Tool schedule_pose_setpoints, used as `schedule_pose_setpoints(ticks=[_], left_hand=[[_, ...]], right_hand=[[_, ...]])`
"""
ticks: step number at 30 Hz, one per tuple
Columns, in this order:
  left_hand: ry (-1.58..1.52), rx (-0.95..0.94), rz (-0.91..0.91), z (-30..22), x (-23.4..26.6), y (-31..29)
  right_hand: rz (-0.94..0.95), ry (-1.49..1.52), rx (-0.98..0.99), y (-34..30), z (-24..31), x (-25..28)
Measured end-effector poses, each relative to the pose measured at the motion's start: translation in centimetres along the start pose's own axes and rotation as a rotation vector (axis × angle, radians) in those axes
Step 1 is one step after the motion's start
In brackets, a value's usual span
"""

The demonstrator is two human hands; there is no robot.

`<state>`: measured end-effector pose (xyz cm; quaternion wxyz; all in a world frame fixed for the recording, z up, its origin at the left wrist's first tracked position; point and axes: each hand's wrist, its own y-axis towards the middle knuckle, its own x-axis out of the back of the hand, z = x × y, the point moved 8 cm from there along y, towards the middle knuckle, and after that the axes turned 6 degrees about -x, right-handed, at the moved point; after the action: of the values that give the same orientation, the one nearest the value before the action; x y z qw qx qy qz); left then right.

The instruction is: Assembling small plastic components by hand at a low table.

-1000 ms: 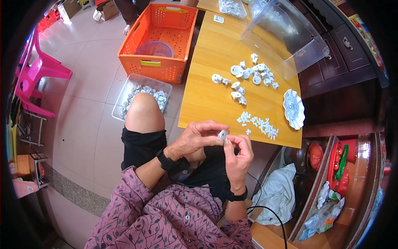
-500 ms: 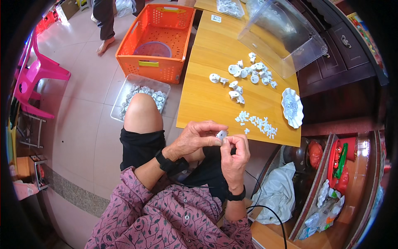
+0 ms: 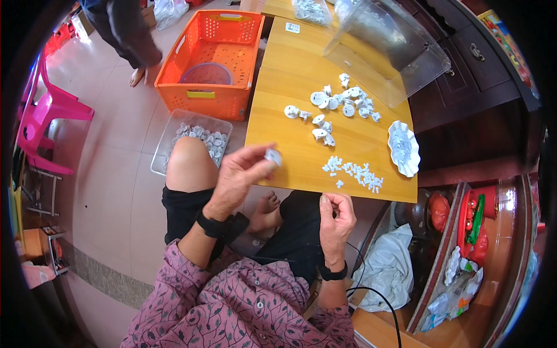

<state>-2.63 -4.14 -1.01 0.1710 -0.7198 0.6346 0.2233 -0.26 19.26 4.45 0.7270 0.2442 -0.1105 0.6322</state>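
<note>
My left hand (image 3: 238, 177) pinches a small white round plastic part (image 3: 273, 156) between thumb and fingers, just over the table's near left corner. Lower and to the right, my right hand (image 3: 337, 223) is closed, thumb against curled fingers, by the table's near edge; whatever is in it is too small or hidden to make out. Beyond my right hand lies a scatter of tiny white plastic pieces (image 3: 362, 175). Several white parts with round discs (image 3: 348, 109) lie in a loose cluster farther back on the wooden table (image 3: 278, 75).
A white scalloped dish (image 3: 413, 165) holds small clear-looking pieces at the table's right edge. Behind stands a clear plastic bin (image 3: 426, 78). Left of the table are an orange crate (image 3: 174, 93) and a clear tray (image 3: 156, 164) of white parts. Another person's legs (image 3: 125, 35) are at far left.
My hands have come apart: the left has moved left and away from me with the white round part, while the right has dropped slightly toward me. The other person's legs have shifted.
</note>
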Motion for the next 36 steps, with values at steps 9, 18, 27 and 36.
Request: schedule_pose_setpoints(ticks=[9, 18, 27, 36], left_hand=[[-0.057, -0.301, -0.646, -2.3, 11.8, 1.6], [0.188, -0.347, -0.615, -2.0, 10.9, 3.5], [1.058, -0.648, -0.014, -3.0, -5.8, 7.8], [1.365, -0.502, 0.313, -0.7, -7.3, 9.1]], right_hand=[[-0.06, -0.033, -0.069, 0.6, -2.8, 2.2], [-0.121, -0.296, 0.076, 2.6, -2.5, 1.3], [-0.065, -0.693, 0.319, 2.6, -0.2, -1.3], [0.032, -0.673, 0.319, 1.4, 1.0, -0.8]])
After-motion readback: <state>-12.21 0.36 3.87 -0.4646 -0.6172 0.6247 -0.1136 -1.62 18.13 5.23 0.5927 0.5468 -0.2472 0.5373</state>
